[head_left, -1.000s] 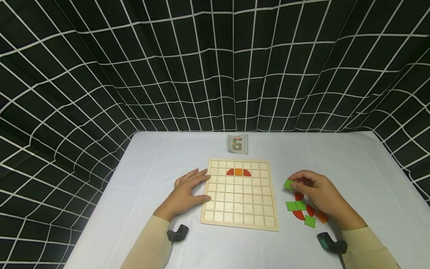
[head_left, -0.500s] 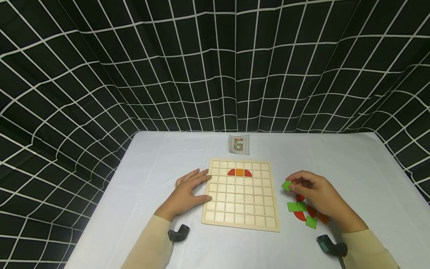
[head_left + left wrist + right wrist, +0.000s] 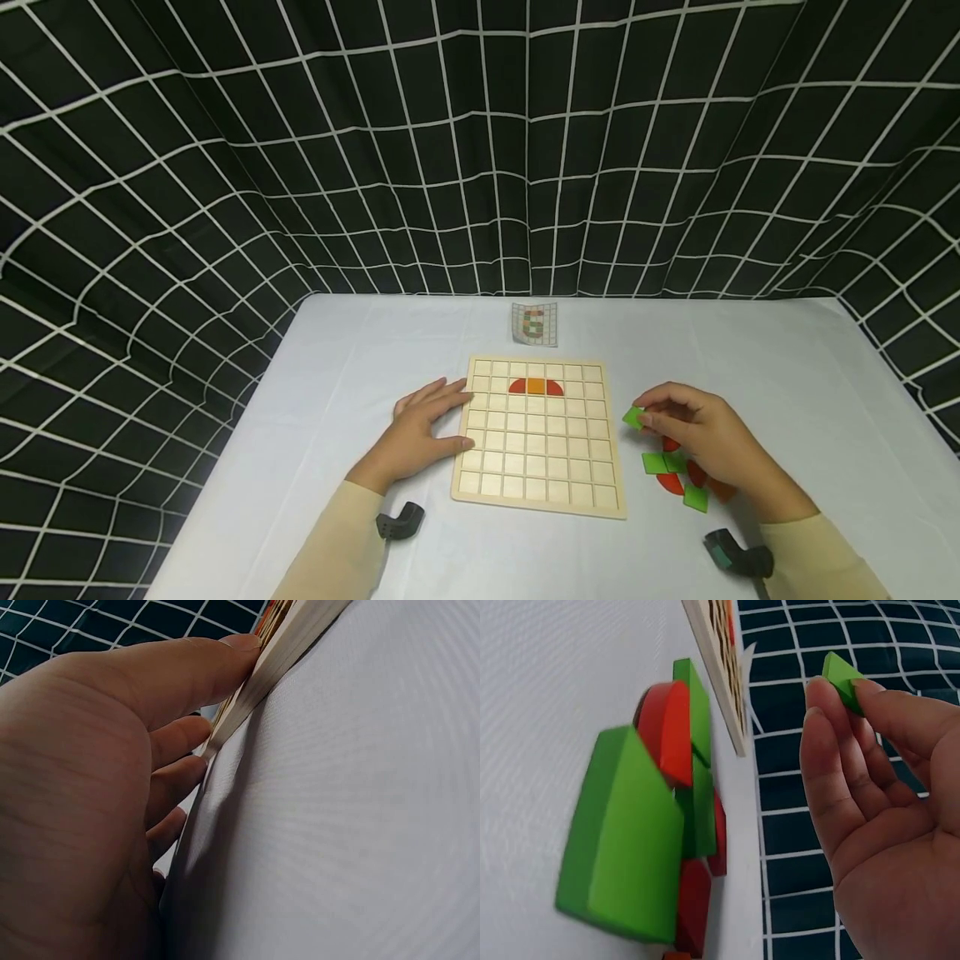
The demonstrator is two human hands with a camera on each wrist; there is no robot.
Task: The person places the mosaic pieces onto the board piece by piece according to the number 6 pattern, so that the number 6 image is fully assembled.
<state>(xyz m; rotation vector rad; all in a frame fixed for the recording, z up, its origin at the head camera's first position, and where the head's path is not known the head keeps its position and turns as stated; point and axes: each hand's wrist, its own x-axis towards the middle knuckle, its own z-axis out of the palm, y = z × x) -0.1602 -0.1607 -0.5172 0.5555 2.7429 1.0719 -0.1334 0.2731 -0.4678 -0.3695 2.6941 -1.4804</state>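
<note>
- we see the left hand (image 3: 420, 433) with its fingers spread and nearly straight, thumb and fingertips resting on the left rim of the wooden grid board (image 3: 540, 442), probably to steady it without gripping.
- the right hand (image 3: 693, 421) is closed to a pinch, holding a green square tile (image 3: 633, 417) by one side between thumb and fingertips; we think this leaves the tile's far corner free.
- that tile is off the tabletop (image 3: 360, 350), between the board and the loose pieces.
- two red quarter-round tiles (image 3: 517, 386) flank an orange square tile (image 3: 536, 386) in one row, curves outward, so we read them as one arch.
- the loose green tiles (image 3: 655, 463) lie among red and orange pieces under the right hand, presumably for easy reach.
- the pattern card (image 3: 534, 324) lies beyond the board, perhaps to keep it in sight.
</note>
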